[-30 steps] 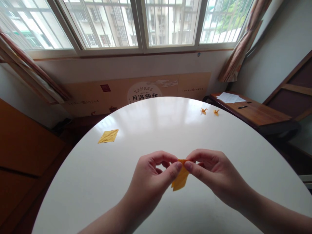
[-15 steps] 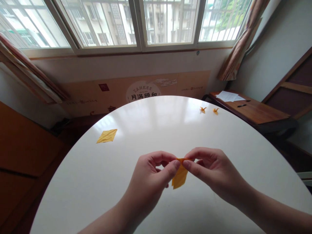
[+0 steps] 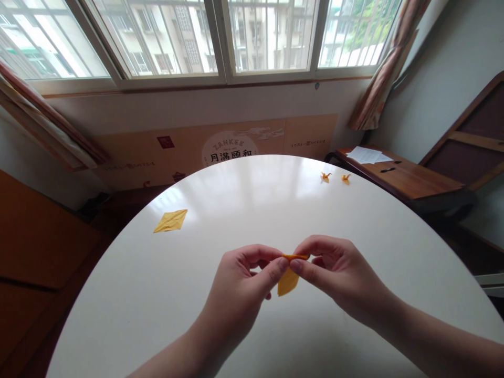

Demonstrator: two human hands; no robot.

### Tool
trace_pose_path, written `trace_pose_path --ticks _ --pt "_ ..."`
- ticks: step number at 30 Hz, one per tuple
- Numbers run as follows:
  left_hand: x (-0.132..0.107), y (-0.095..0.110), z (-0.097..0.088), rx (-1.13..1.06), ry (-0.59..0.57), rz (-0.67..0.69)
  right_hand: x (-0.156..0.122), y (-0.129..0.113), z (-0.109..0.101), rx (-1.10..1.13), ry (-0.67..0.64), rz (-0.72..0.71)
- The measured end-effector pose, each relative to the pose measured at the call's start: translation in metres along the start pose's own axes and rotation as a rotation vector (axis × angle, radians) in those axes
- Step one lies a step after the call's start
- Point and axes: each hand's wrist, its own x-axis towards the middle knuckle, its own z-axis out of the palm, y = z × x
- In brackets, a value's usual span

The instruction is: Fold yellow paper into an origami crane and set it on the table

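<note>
Between my two hands, above the near half of the white round table [image 3: 177, 294], is a folded piece of yellow origami paper [image 3: 288, 282]. My left hand [image 3: 248, 283] pinches its upper left part between thumb and forefinger. On the other side my right hand [image 3: 334, 268] pinches the upper right part the same way, the thumb tips almost meeting. A darker orange folded edge runs along the top between the fingers, and a flap hangs below the thumbs. The fingers hide part of the folds.
A creased yellow sheet [image 3: 170, 221] lies toward the table's left edge. Two small folded paper cranes [image 3: 325, 177] stand near the far right edge. Beyond it, a wooden side table [image 3: 421, 178] carries white papers [image 3: 368, 155]. Windows and curtains are behind.
The hanging flap of the origami paper looks shorter, and more of the orange top edge shows. My right hand has shifted slightly left and up; both hands keep their pinch.
</note>
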Motion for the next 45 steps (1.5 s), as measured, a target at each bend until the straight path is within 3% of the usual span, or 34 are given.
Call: trace_pose_path --ticks 17,26,32,45 --pt "0.001 -0.001 0.000 0.044 0.007 0.009 0.003 -0.003 -0.001 0.022 -0.024 0.031" --pt "0.002 -0.004 0.000 0.021 0.049 0.022 0.007 0.004 -0.002 0.222 -0.029 0.142" --pt "0.003 -0.005 0.001 0.015 0.077 0.048 0.009 0.005 -0.003 0.319 -0.009 0.143" --pt "0.005 -0.011 -0.002 0.013 0.094 0.054 0.009 0.008 -0.003 0.239 0.006 0.093"
